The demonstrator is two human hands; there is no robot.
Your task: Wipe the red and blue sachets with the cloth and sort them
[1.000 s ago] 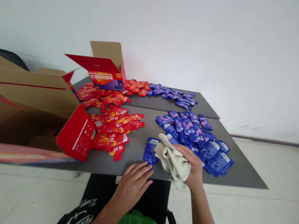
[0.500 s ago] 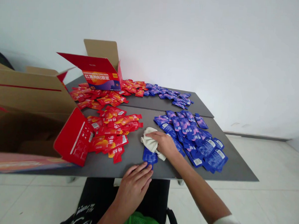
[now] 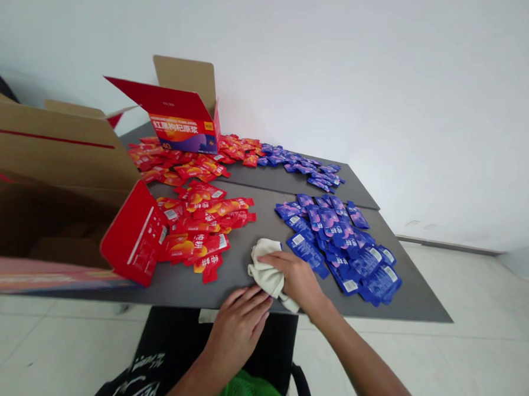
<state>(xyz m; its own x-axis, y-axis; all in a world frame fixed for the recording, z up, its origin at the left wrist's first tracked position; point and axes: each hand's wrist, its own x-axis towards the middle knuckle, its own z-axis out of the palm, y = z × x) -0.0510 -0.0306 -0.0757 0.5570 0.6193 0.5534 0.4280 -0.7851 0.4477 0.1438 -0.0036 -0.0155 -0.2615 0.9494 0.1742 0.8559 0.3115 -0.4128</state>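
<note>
Crumpled cream cloth point(image 3: 265, 270) sits near the front edge of the grey bench point(image 3: 238, 267), clutched by the half-closed right hand point(image 3: 296, 279), between red sachets point(image 3: 201, 218) and blue sachets point(image 3: 337, 237). Open left hand point(image 3: 236, 331) rests its fingers on that front edge, just beside the cloth, holding nothing.

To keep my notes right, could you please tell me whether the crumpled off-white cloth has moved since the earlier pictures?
Yes: the crumpled off-white cloth, under the right hand, has moved left, from the blue foil sachets toward the red foil sachets.
</note>
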